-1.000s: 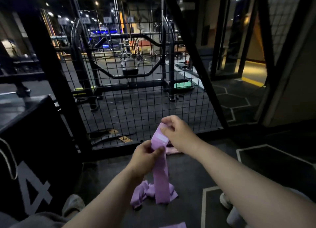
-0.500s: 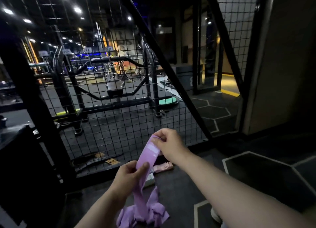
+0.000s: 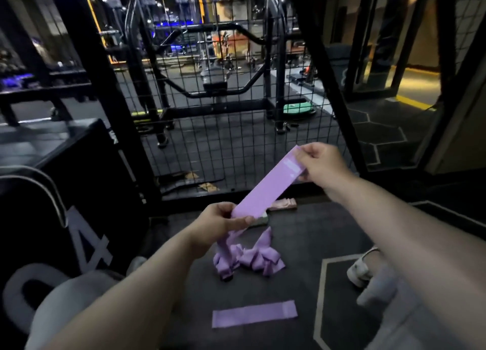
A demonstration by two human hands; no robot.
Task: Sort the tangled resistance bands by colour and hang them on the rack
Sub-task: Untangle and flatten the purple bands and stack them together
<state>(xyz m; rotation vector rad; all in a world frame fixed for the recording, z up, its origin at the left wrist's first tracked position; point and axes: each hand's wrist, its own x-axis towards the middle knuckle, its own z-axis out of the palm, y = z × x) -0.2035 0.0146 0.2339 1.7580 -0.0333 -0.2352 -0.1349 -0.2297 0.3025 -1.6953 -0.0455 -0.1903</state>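
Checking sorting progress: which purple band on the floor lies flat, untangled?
The flat purple band nearest the camera, one smooth strip. The purple heap beyond it is crumpled; the held band spans left hand and right hand.

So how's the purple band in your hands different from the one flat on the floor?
The held band slants taut between left hand and right hand; the floor band lies flat, untouched. The held band trails into the tangled pile; the floor band lies apart. Both are lilac with a paler patch.
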